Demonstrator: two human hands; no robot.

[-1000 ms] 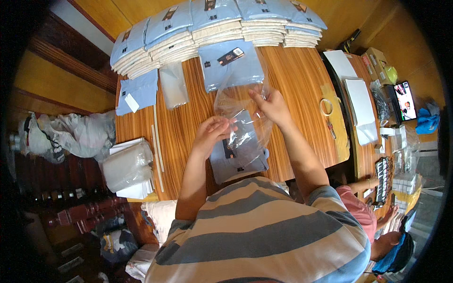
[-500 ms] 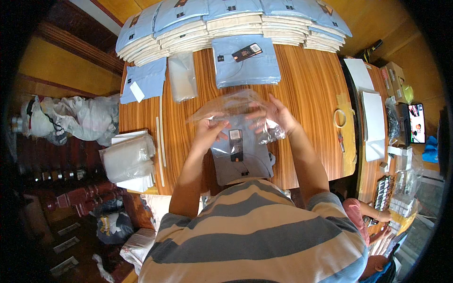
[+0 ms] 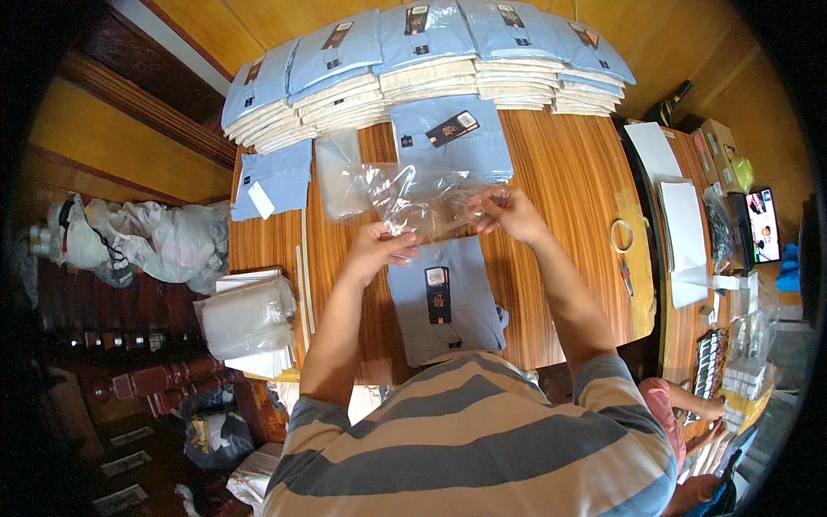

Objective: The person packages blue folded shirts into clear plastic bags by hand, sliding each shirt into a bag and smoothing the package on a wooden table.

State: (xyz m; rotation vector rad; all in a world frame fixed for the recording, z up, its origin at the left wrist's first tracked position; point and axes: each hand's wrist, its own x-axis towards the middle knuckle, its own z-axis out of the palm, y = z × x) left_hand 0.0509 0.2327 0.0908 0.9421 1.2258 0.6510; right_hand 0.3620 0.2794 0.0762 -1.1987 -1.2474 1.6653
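A clear plastic bag (image 3: 422, 191) is stretched between my two hands over the middle of the table. My left hand (image 3: 383, 250) pinches its near left edge, and my right hand (image 3: 510, 213) grips its right side. Just below the bag lies a folded blue-grey shirt (image 3: 405, 297), close against my body. On that shirt rests a dark hang tag (image 3: 438, 295) with a cord. Beyond the bag sits a folded light blue shirt pile (image 3: 495, 142) with its own dark tag.
Bagged blue shirts (image 3: 336, 56) stand stacked along the far edge. Left are a folded blue garment (image 3: 289, 168), flat clear bags (image 3: 338, 155) and a pile of plastic sleeves (image 3: 250, 319). A tape roll (image 3: 622, 234) and scissors (image 3: 626, 277) lie right. A co-worker's arm (image 3: 693, 402) shows lower right.
Both hands have closed on the bag, which is now spread between them, uncovering more of the near shirt. My right hand's fingers were spread before. The view has shifted slightly.
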